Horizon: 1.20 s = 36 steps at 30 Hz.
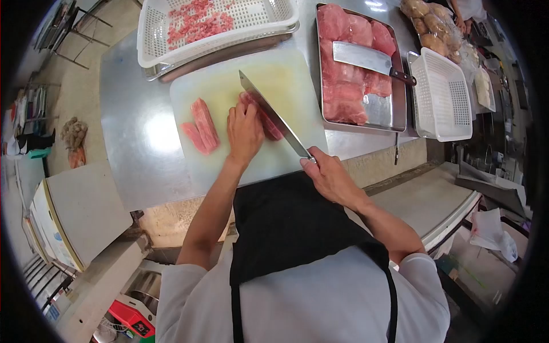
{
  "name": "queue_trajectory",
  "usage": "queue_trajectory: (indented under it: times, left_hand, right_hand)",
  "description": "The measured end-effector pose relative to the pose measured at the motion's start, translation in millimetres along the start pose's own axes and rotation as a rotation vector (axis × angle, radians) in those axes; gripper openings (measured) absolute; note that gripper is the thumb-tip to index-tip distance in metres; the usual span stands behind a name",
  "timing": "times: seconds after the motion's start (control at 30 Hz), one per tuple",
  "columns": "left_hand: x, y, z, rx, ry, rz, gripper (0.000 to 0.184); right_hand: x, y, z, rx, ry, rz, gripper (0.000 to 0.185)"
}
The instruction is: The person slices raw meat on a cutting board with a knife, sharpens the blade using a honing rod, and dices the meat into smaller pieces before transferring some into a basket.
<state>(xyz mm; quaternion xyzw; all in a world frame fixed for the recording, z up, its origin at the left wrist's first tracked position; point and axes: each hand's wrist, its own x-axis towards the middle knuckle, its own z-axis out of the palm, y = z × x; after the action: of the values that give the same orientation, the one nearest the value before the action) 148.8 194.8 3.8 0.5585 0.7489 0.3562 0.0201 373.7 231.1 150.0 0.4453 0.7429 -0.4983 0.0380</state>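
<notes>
My right hand (327,174) is closed round the handle of a long knife (274,117), whose blade slants up and left over the cutting board (297,74). Under and beside the blade lies a strip of pink meat (269,123). My left hand (245,132) rests on the left side of this strip with its fingers bent and pressed together, the fingertips near the blade. More meat strips (204,123) lie on the board to the left of my left hand.
A white basket (150,43) of chopped meat stands behind the board. At the right, a metal tray (400,108) holds large meat pieces and a cleaver (363,56), beside an empty white basket (443,97). Bagged round items (432,26) and a person's hand (461,24) are at the top right.
</notes>
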Motion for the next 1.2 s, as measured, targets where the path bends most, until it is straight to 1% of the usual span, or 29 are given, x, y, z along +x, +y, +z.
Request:
queue_trajectory:
  times: [0.07, 0.17, 0.27, 0.37, 0.47, 0.57, 0.67, 0.77, 0.8, 0.9, 0.97, 1.0, 1.07, 1.1, 1.2]
  left_hand:
    - [0.0, -2.3, -0.7, -0.035, -0.038, -0.009, 0.025]
    - [1.0, -2.6, -1.6, -0.029, -0.024, 0.011, 0.016]
    - [-0.3, -8.8, 1.6, -0.091, 0.017, 0.041, 0.015]
    - [-2.2, -14.0, 2.9, -0.148, 0.036, 0.051, 0.013]
    - [-2.6, -15.2, -2.2, -0.221, 0.044, 0.055, 0.011]
    - [-3.0, -13.0, -3.3, -0.255, 0.041, 0.018, 0.009]
    - [-2.4, -13.8, -2.2, -0.163, 0.026, 0.053, 0.009]
    - [-2.3, -13.5, 1.4, -0.192, 0.057, 0.036, 0.010]
    - [-2.6, -13.6, 1.6, -0.206, 0.055, 0.042, 0.011]
    - [4.1, -21.0, 2.0, -0.229, 0.042, 0.054, 0.013]
    - [-4.0, -21.2, 0.8, -0.243, -0.014, 0.031, 0.015]
    - [-2.6, -19.7, -0.8, -0.257, -0.008, 0.021, 0.014]
    - [-0.9, -14.9, -4.8, -0.288, 0.004, 0.005, 0.012]
    - [-1.7, -14.6, -6.3, -0.290, 0.004, 0.003, 0.012]
    - [-1.6, -15.5, -5.0, -0.304, 0.010, -0.007, 0.011]
  right_hand:
    - [11.5, -2.0, -4.4, 0.005, -0.042, 0.014, 0.037]
    - [59.3, -2.0, 18.0, -0.015, 0.005, -0.089, 0.038]
    - [96.0, 2.0, 44.0, -0.059, 0.109, -0.183, 0.039]
    - [60.2, -6.3, 31.3, -0.045, 0.088, -0.143, 0.037]
    - [38.1, 25.9, 36.3, -0.043, 0.049, -0.093, 0.036]
    - [55.9, 20.3, 36.0, -0.084, 0.075, -0.141, 0.034]
    - [38.5, -13.5, 11.4, -0.047, 0.021, -0.045, 0.033]
    - [12.0, -16.2, 6.8, -0.028, 0.008, -0.045, 0.032]
    - [13.1, -10.1, 8.6, -0.021, -0.026, 0.006, 0.033]
    - [34.6, -10.6, 12.7, -0.021, -0.018, -0.034, 0.033]
    - [68.6, -10.2, 31.3, -0.023, 0.039, -0.110, 0.033]
    - [88.3, -10.8, 35.6, -0.032, 0.081, -0.167, 0.033]
    - [100.4, -10.3, 38.3, -0.086, 0.057, -0.186, 0.034]
    - [100.8, -10.0, 39.2, -0.108, 0.048, -0.192, 0.034]
    - [50.3, -9.9, 21.1, -0.135, -0.027, -0.098, 0.037]
